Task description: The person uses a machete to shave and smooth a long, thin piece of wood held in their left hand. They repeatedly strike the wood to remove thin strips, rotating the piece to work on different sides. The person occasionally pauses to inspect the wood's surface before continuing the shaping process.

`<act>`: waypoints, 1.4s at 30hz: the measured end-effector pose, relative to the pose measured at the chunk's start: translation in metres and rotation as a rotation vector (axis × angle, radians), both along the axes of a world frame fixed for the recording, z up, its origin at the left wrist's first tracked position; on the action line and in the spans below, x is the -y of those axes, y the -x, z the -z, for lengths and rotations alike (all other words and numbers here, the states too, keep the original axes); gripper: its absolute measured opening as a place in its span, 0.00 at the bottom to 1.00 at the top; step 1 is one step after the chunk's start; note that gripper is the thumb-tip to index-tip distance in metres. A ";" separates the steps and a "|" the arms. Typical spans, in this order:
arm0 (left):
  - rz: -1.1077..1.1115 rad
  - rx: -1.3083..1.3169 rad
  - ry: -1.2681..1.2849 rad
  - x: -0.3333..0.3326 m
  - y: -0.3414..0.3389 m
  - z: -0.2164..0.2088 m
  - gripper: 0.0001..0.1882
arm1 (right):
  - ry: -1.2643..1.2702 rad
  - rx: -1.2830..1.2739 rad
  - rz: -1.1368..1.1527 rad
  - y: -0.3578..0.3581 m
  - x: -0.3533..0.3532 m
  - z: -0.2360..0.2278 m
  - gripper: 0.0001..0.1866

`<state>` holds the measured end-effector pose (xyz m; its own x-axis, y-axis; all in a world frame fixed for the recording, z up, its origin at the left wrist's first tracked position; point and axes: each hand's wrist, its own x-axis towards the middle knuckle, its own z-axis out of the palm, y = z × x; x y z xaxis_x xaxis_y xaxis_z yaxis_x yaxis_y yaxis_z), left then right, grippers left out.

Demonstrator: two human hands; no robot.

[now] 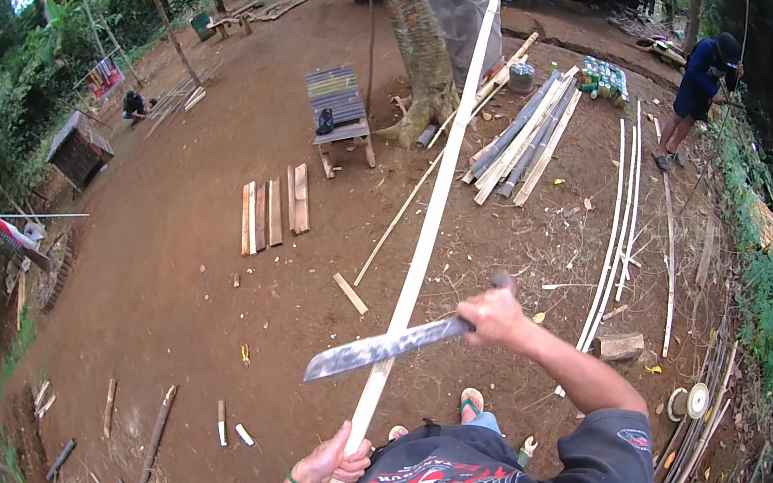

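Note:
A long, pale bamboo slat (442, 185) runs from my body up and away toward the tree. My left hand (338, 456), with green bands at the wrist, is closed around its near end. In my right hand (492, 317) is the dark handle of a machete. Its broad, mottled grey blade (385, 348) points left and lies across the slat, above my left hand. Whether the edge touches the slat or hovers just over it, I cannot tell.
Short boards (277, 209) lie on the dirt ahead, near a slatted bench (337, 104) and a tree trunk (405, 27). Split bamboo (524, 137) is piled beyond. Long thin strips (627, 204) and a log piece (620, 345) lie right. A person (701, 89) stands far right.

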<state>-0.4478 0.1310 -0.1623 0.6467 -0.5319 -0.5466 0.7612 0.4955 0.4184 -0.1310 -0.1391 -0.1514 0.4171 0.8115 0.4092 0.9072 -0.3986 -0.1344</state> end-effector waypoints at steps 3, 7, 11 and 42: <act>0.033 0.024 0.072 -0.006 0.010 -0.003 0.36 | -0.056 0.073 0.428 -0.117 0.054 0.001 0.05; 0.016 -0.048 0.082 -0.008 0.002 0.006 0.36 | 0.001 -0.126 0.831 -0.167 0.075 -0.033 0.08; -0.036 -0.102 0.211 -0.008 -0.003 0.016 0.36 | 0.125 -0.163 0.659 -0.110 0.028 -0.038 0.08; -0.004 -0.177 0.136 -0.015 0.019 0.017 0.37 | -0.835 -1.187 0.580 -0.131 0.026 0.015 0.21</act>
<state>-0.4664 0.1462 -0.1793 0.5497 -0.6059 -0.5750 0.8144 0.5418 0.2077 0.0000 -0.1653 -0.1668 0.9795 0.1508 -0.1333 -0.1202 -0.0929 -0.9884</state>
